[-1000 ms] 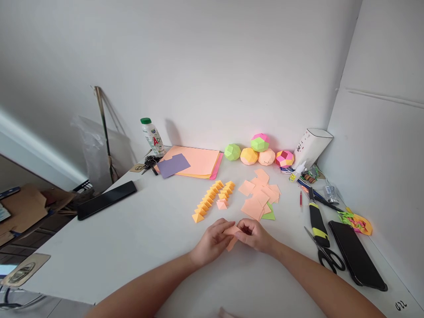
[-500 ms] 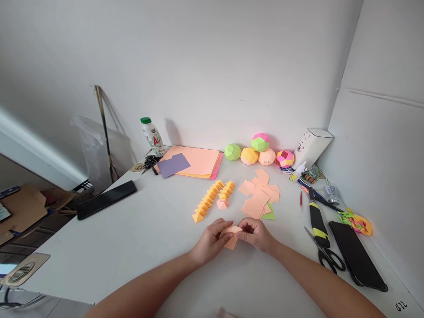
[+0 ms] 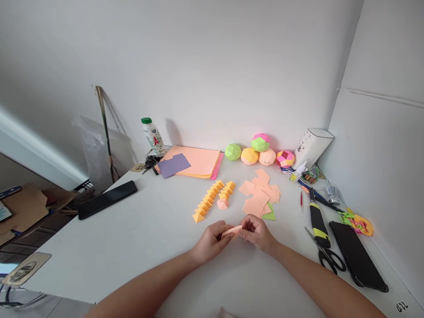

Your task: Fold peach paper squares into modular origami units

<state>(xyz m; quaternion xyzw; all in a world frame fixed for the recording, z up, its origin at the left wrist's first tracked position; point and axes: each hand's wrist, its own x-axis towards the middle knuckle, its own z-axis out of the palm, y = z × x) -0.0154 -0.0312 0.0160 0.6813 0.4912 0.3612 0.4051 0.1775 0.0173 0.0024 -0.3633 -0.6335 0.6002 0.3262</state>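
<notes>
A small folded piece of peach paper [image 3: 232, 230] is pinched between my two hands, just above the table. My left hand [image 3: 212, 240] grips its left end with thumb and fingers. At the other end, my right hand [image 3: 255, 233] holds the tip between thumb and forefinger. Beyond my hands stand two rows of folded paper units, a longer orange row [image 3: 208, 201] and a shorter one [image 3: 226, 190] with peach units [image 3: 222, 203] at its near end. Loose peach paper pieces [image 3: 256, 204] lie in a pile to the right, over a green piece [image 3: 270, 213].
Several faceted paper balls [image 3: 249, 156] sit by the wall. Paper sheets [image 3: 198, 160], a purple piece [image 3: 175, 165] and a bottle [image 3: 153, 138] stand back left. At right lie scissors [image 3: 327, 256], a utility knife [image 3: 319, 223], a black phone [image 3: 357, 256] and a glue bottle [image 3: 298, 172].
The peach paper has turned in my fingers: its lower flap, which hung down below, no longer shows, and a narrow edge faces me. Both hands stay in nearly the same place.
</notes>
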